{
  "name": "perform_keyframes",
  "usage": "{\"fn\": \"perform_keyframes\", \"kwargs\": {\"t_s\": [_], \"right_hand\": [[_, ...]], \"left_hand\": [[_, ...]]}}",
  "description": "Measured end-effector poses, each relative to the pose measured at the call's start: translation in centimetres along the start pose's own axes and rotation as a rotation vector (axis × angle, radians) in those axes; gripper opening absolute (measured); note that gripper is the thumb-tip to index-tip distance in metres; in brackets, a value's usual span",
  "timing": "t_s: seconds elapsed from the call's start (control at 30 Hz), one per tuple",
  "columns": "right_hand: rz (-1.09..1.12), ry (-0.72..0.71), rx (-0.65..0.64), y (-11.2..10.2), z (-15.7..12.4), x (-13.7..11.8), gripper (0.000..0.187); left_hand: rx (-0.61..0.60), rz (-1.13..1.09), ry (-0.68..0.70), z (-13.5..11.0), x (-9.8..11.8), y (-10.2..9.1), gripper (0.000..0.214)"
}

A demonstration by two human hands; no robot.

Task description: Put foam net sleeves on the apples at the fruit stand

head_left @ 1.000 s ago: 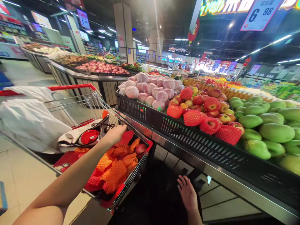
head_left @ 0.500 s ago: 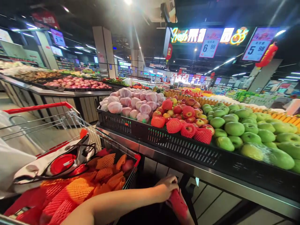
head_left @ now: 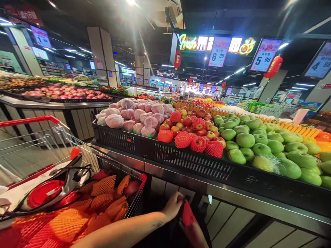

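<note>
My left hand (head_left: 173,206) reaches in from the lower left, its fingers curled closed. Whatever it may hold is hidden behind the fingers. Close beside it is my right hand (head_left: 191,230), partly covered by a red foam fruit net (head_left: 188,214) that it grips. Both hands are low in front of the display stand, below its metal edge. To their left, the shopping cart (head_left: 143,177) holds a heap of orange and red foam nets (head_left: 68,224).
Above my hands, a black crate (head_left: 191,160) holds red apples (head_left: 187,121), some in red nets, beside wrapped pinkish fruit (head_left: 115,121) and green apples (head_left: 245,140). A white bag (head_left: 15,194) with a red round item (head_left: 45,194) lies in the cart.
The view has swung right, so the stand and cart shift left. My left hand has drawn slightly away from the red net, which stays at my right hand.
</note>
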State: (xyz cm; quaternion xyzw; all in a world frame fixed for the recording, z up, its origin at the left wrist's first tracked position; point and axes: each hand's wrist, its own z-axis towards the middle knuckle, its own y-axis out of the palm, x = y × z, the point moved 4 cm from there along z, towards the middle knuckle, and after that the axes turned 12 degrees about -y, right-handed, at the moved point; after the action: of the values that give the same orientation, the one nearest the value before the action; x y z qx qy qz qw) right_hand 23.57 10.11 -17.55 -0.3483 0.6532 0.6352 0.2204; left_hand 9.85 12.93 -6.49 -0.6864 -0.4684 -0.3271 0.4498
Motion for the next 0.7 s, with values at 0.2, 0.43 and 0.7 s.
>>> {"fn": "perform_keyframes", "kwargs": {"t_s": [0.2,0.43,0.7], "right_hand": [[-0.047,-0.05,-0.156,2.9,-0.5,-1.4,0.03],[0.007,-0.028,-0.092,2.5,-0.4,-1.5,0.032],[0.153,-0.054,0.209,-0.3,-0.3,-2.7,0.025]], "left_hand": [[-0.046,-0.011,-0.142,0.3,-0.9,1.5,0.024],[-0.041,-0.142,-0.121,-0.9,0.2,1.4,0.013],[-0.366,-0.235,-0.171,-1.0,0.2,1.2,0.026]]}}
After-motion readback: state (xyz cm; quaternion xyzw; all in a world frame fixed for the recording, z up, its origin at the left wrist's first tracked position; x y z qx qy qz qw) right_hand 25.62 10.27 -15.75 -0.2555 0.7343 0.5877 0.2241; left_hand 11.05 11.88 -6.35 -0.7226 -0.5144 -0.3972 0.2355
